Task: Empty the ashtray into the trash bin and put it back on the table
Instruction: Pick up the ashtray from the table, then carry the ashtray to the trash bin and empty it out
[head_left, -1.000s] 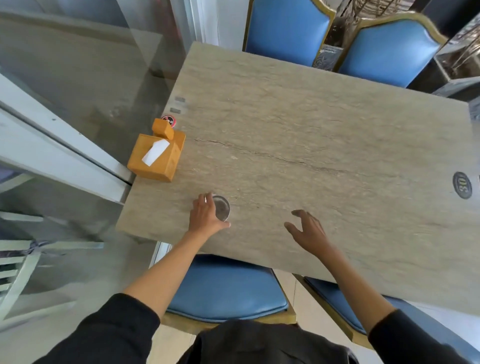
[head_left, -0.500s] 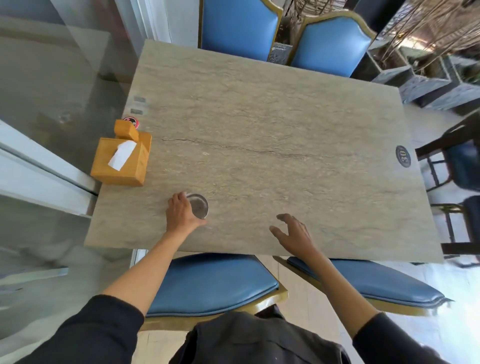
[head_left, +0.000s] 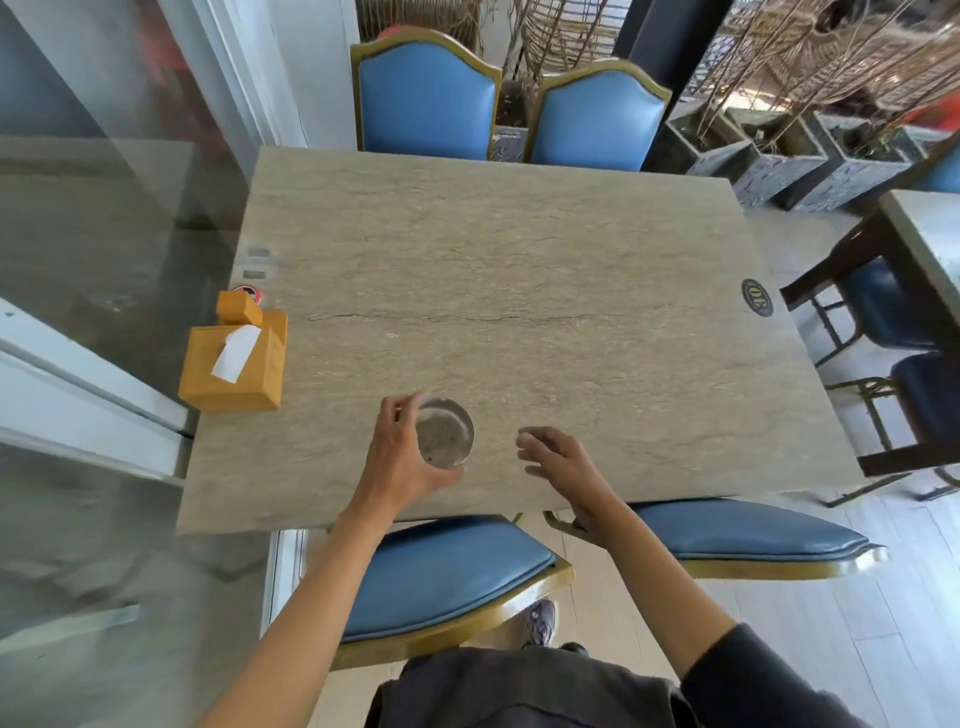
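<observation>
Gripping the ashtray (head_left: 444, 434) by its rim, the left hand (head_left: 400, 457) has fingers curled round its far-left edge and the thumb under its near edge. Whether the ashtray rests on the table (head_left: 519, 270) or is just off it cannot be told. It sits over the near part of the table, left of centre, a round clear dish with dark specks inside.

Just right of it, the right hand (head_left: 561, 462) hovers with fingers loosely spread, holding nothing and not touching the ashtray.

At the table's left edge stands an orange tissue box (head_left: 234, 364) with a white tissue poking out, a smaller orange block (head_left: 238, 307) behind it. A round badge (head_left: 757, 297) marked 30 lies near the right edge. Two blue chairs (head_left: 426, 98) stand at the far side, two more at the near side.
</observation>
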